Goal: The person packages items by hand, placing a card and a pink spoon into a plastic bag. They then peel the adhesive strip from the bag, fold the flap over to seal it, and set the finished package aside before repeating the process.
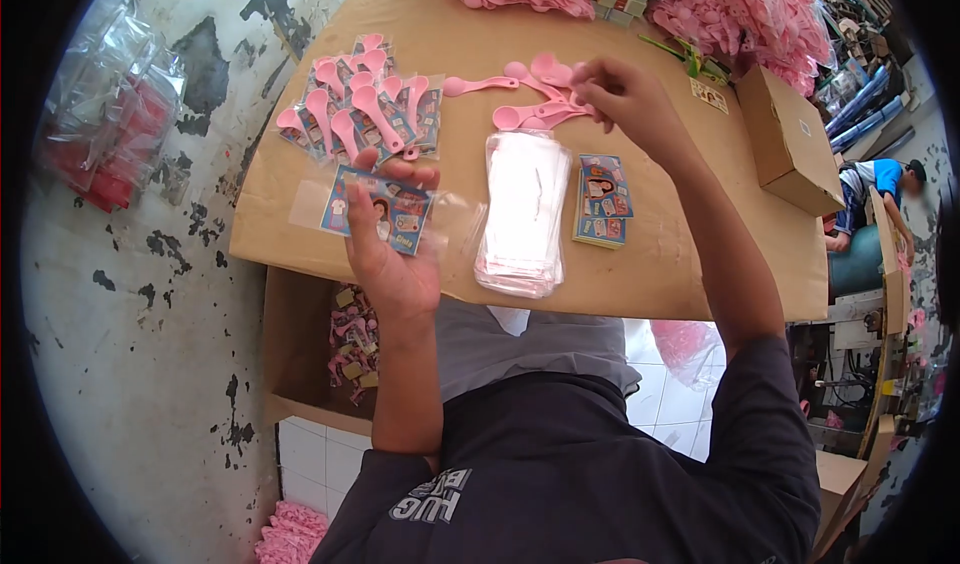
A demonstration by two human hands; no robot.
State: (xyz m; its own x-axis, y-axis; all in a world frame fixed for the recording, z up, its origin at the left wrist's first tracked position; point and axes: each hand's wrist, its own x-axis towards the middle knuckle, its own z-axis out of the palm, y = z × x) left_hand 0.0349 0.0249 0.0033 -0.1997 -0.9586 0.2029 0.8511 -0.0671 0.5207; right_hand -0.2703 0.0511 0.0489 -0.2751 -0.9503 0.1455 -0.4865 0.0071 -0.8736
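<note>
Left hand palm-up around card

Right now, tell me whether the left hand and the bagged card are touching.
Touching. The head view shows the left hand with its thumb lying across the bagged card.

Blue printed card in a clear plastic sleeve; loose pink plastic spoons.
Card: held up left of centre, printed face showing, a figure and lettering in the print, long edges sloping down rightward; sleeve extends past the card's left end. Spoons: round-bowled, in a loose overlapping cluster at upper centre; leftmost lies nearly horizontal, bowl to the left.
</note>
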